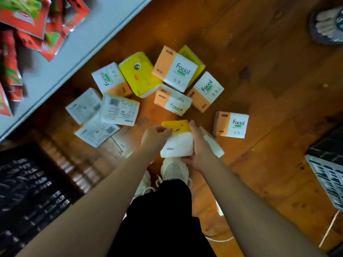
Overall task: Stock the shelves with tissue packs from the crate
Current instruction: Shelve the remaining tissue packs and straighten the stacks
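Observation:
Several tissue packs lie scattered on the wooden floor (259, 62). A yellow-and-white tissue pack (177, 141) is held above my shoes: my right hand (199, 147) grips its right side, and my left hand (156, 135) touches its left edge with curled fingers. Another white pack (213, 145) shows behind my right hand. Orange-and-white "Facial" packs (176, 69) (231, 124) and a yellow pack with a cartoon face (140, 74) lie further out. Packs turned label-side up (118, 109) lie at the left. A black crate (33, 191) stands at the lower left.
A grey shelf (74, 47) runs diagonally across the upper left, with red snack packets (27, 25) on it. Another person's foot in a sandal (326, 25) is at the top right. A dark crate and a printed box (328, 173) stand at the right edge.

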The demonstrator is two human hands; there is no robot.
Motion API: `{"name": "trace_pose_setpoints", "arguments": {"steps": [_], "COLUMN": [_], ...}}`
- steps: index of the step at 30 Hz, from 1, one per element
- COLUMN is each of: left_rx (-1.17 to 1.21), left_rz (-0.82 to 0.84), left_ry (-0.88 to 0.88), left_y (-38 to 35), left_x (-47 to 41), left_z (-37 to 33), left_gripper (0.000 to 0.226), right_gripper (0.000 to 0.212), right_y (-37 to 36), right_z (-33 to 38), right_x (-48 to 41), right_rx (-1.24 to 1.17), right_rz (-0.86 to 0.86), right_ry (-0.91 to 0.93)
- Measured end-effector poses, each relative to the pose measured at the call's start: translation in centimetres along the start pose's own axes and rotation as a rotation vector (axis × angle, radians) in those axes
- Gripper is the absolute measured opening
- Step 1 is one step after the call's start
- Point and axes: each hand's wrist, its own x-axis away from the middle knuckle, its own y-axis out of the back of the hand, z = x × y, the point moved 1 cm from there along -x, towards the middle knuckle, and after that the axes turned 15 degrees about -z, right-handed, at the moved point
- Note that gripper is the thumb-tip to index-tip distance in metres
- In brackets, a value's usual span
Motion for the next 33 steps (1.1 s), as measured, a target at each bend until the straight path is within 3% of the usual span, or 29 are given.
{"name": "trace_pose_setpoints", "arguments": {"steps": [3,5,8,11,14,17,25,29,31,33], "left_rx": [0.044,0.093,0.198,0.364,0.432,0.418,0.440,0.548,0.685,0.860], "left_rz": [-0.030,-0.065,-0.124,-0.157,-0.067,0.075,0.202,0.195,0.130,-0.005], "left_ry": [0.018,0.056,0.157,0.223,0.264,0.202,-0.027,-0.145,-0.178,-0.189], "left_y": [3.2,5.6,9.6,13.6,17.3,20.5,30.3,34.5,36.2,37.5], "left_x": [3.5,5.9,9.6,13.7,17.6,21.9,32.1,36.9,38.9,41.0], "left_z": [-1.0,-1.9,-3.8,-6.4,-9.0,-11.2,-16.6,-18.8,-19.5,-20.2], "left_gripper": [0.016,0.014,0.020,0.021,0.062,0.073,0.064,0.049,0.047,0.031], "right_gripper": [0.050,0.030,0.037,0.021,0.019,0.021,0.051,0.024,0.021,0.021], "right_y": [1.1,1.9,3.2,4.3,5.2,6.0,8.6,8.9,8.8,8.7], "right_z": [0.2,0.5,0.9,1.9,3.6,4.5,8.6,10.1,10.4,10.5], "right_x": [5.0,8.4,14.3,19.8,26.0,31.9,45.1,52.0,55.3,58.2], "right_rx": [0.073,0.094,0.024,-0.017,0.009,-0.016,0.120,0.151,0.129,0.079], "right_rz": [-0.005,0.017,0.054,0.121,0.196,0.338,0.592,0.669,0.643,0.634], "right_ry": [0.097,0.188,0.247,0.267,0.343,0.408,0.583,0.722,0.762,0.765]}}
